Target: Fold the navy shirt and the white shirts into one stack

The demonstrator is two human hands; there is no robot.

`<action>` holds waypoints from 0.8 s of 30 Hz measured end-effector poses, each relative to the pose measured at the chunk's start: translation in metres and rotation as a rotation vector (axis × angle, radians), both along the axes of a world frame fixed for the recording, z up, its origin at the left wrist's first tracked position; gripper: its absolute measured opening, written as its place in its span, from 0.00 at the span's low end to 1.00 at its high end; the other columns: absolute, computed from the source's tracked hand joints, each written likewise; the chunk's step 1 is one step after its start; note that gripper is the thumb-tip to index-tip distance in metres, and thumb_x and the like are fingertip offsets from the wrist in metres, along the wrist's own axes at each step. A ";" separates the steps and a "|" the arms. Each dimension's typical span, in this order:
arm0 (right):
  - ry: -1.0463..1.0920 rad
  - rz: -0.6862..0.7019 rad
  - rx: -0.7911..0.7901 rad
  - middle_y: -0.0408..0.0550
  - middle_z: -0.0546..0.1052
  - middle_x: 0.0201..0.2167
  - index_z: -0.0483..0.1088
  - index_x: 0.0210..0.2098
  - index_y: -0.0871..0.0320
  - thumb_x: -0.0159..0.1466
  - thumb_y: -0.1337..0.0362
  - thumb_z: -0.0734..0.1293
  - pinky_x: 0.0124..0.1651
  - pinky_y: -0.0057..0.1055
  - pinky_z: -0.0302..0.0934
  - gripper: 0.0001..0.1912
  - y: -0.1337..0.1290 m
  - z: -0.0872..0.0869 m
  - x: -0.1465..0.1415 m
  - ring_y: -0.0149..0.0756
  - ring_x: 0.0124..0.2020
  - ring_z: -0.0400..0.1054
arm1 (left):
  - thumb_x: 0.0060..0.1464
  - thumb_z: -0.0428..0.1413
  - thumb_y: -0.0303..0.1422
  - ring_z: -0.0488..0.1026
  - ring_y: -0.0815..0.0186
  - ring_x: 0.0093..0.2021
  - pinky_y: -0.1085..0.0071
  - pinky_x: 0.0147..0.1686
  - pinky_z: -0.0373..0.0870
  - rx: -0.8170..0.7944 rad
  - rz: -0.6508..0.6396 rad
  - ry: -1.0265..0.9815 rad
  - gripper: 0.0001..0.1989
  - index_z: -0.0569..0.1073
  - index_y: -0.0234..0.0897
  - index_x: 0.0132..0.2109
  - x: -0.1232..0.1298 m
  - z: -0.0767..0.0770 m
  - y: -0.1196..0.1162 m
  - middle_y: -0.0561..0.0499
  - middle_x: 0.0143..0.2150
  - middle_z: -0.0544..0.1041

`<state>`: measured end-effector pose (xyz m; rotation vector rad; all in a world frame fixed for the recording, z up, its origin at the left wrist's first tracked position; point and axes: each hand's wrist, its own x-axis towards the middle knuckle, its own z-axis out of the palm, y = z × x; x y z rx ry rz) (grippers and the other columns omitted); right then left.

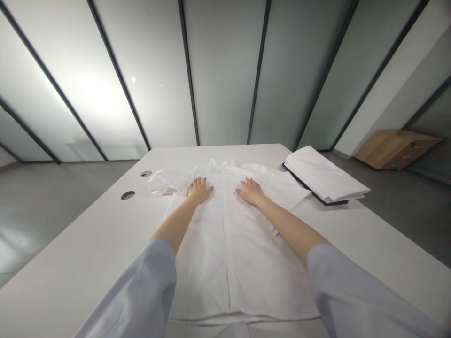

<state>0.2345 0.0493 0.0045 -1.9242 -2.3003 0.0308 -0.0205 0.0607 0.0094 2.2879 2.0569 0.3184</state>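
A white shirt [211, 263] lies spread out on the table, its buttoned front facing up and its hem toward me. My left hand [199, 190] rests flat on the upper left part of the shirt, fingers spread. On the upper right part, my right hand [251, 191] also lies flat with its fingers apart. The left sleeve is bunched and crumpled beside my left hand. The right sleeve reaches out across the table toward the folded stack. Neither hand grips the fabric.
On the white table [105, 244], folded white cloths [322, 173] lie over a dark navy piece [334, 203] at the right edge. Two round holes [127, 195] are in the tabletop at left. Beyond stand frosted glass panels [225, 70] and a wooden cabinet [394, 148].
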 end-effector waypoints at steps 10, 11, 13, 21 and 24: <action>-0.046 -0.112 -0.046 0.64 0.60 0.65 0.62 0.61 0.63 0.70 0.51 0.53 0.62 0.44 0.50 0.29 0.032 -0.005 0.035 0.50 0.65 0.54 | 0.62 0.41 0.48 0.56 0.45 0.67 0.51 0.61 0.54 -0.065 0.188 0.091 0.34 0.58 0.28 0.66 -0.039 -0.004 0.035 0.29 0.69 0.55; -0.057 -0.111 -0.046 0.64 0.61 0.64 0.62 0.61 0.63 0.70 0.51 0.53 0.61 0.44 0.50 0.28 0.029 -0.004 0.035 0.50 0.64 0.55 | 0.62 0.40 0.48 0.57 0.45 0.66 0.52 0.60 0.55 -0.078 0.206 0.122 0.34 0.58 0.28 0.66 -0.042 -0.002 0.035 0.29 0.68 0.57; -0.087 -0.098 -0.045 0.64 0.65 0.62 0.65 0.59 0.62 0.69 0.50 0.54 0.59 0.44 0.52 0.28 0.022 0.000 0.034 0.51 0.62 0.58 | 0.62 0.38 0.50 0.60 0.45 0.64 0.52 0.58 0.58 -0.096 0.223 0.174 0.35 0.60 0.28 0.65 -0.046 0.005 0.033 0.30 0.65 0.62; -0.063 -0.049 0.009 0.60 0.68 0.60 0.66 0.58 0.59 0.69 0.51 0.56 0.57 0.42 0.55 0.26 0.043 0.021 0.044 0.50 0.60 0.61 | 0.61 0.41 0.50 0.61 0.47 0.63 0.52 0.59 0.55 -0.005 0.090 0.265 0.34 0.60 0.31 0.65 -0.039 0.023 0.036 0.33 0.64 0.65; -0.011 -0.041 -0.049 0.56 0.62 0.65 0.62 0.63 0.56 0.70 0.52 0.54 0.60 0.41 0.53 0.26 0.067 0.012 0.054 0.47 0.64 0.57 | 0.62 0.39 0.50 0.57 0.50 0.66 0.53 0.62 0.52 -0.003 0.039 0.228 0.34 0.57 0.34 0.67 -0.038 0.016 0.046 0.36 0.68 0.60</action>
